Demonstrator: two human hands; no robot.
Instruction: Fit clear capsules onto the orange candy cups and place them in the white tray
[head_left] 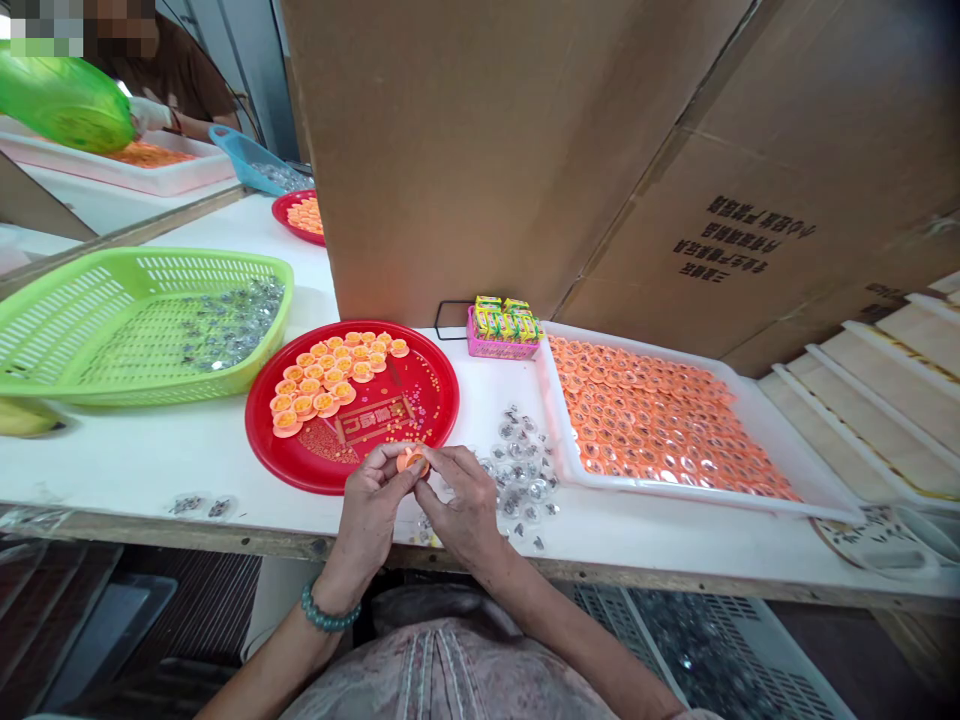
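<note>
My left hand [375, 487] and my right hand [465, 497] meet over the front rim of a red round tray [390, 390]. Between their fingertips they pinch one small round orange piece [412, 460] with a yellowish centre. Several orange pieces [330, 375] of the same kind lie in rows on the tray's left and upper part. By my right hand, small clear round covers with dark marks [521, 470] are scattered on the white table [300, 512]. A white tray [564, 440] farther right holds many orange pieces under clear covers [660, 415].
A green basket [270, 370] with clear covers stands at the left. Behind the tray are a pink basket [501, 349] of small yellow-green boxes and a tall cardboard sheet [480, 150]. Stacked trays [862, 400] rise at far right. At upper left a co-worker's gloved hand [152, 115] holds a green basin [71, 100].
</note>
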